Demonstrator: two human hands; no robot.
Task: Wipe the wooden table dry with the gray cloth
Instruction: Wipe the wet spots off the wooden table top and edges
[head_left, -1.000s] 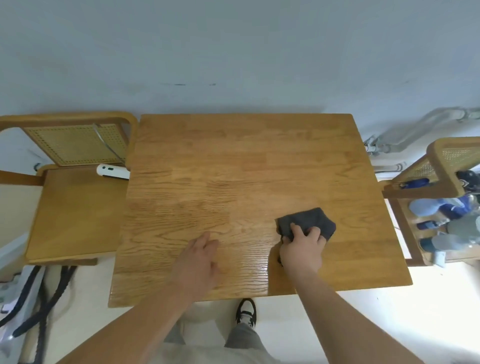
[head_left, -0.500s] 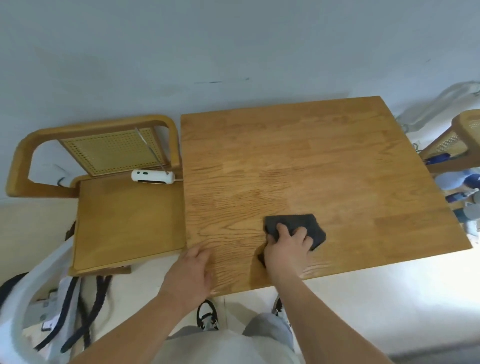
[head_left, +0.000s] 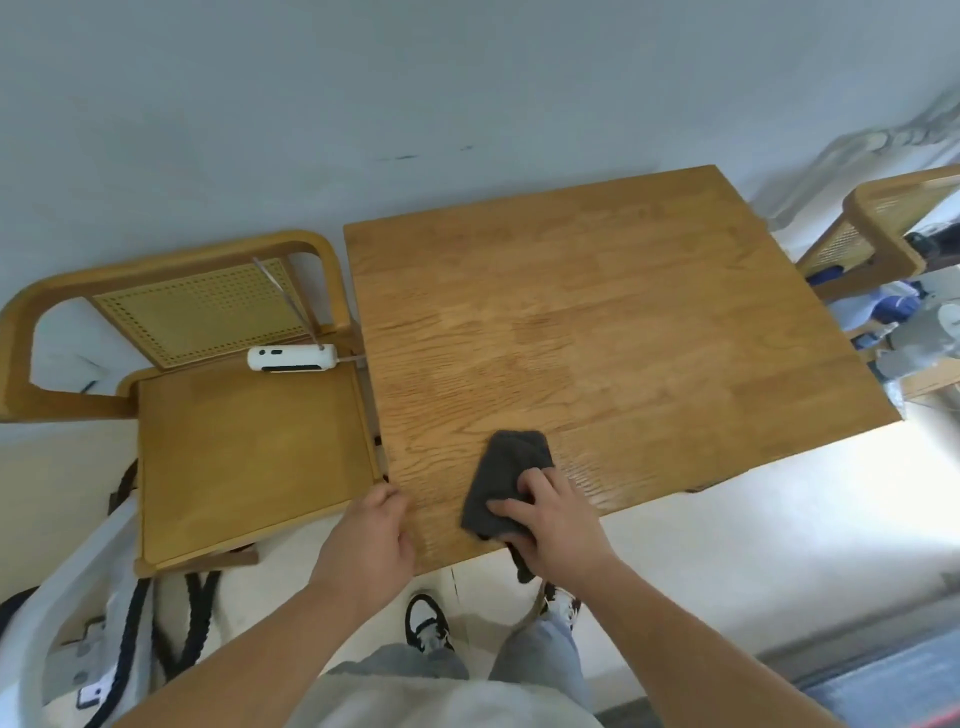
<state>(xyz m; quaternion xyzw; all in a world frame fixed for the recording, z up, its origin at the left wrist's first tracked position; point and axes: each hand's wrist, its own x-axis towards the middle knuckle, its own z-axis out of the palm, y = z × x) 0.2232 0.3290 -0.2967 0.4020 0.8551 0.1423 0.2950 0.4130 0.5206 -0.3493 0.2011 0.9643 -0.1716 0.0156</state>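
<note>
at the near edge of the wooden table (head_left: 597, 322), the gray cloth (head_left: 506, 467) lies bunched on the top, toward the near-left part of the surface. the far end of the cloth is spread flat on the wood, and a dark tail of it hangs off the near edge below the wrist. right hand (head_left: 558, 525) sits on the near half of the cloth, fingers curled over it and grasping it against the wood. left hand (head_left: 371, 540) is at the table's near-left corner, back of the hand up, fingers bent down around the corner edge; cant tell whether it really clenches the edge or just rests there. the two hands are near each other but apart, bare wood between them. the table top has a glossy sheen just right of the cloth.

a wooden chair (head_left: 244, 457) with a cane back stands just beside the table's left side, with a white device (head_left: 291, 359) lying at the back of its seat. a second cane chair (head_left: 883, 223) is at the right, with blue and gray stuff piled on it, too blurred to name. black-and-white shoes (head_left: 426, 623) show below the table edge and dark cords (head_left: 130, 639) hang at the lower left. a pale wall (head_left: 363, 78) runs behind the table.
</note>
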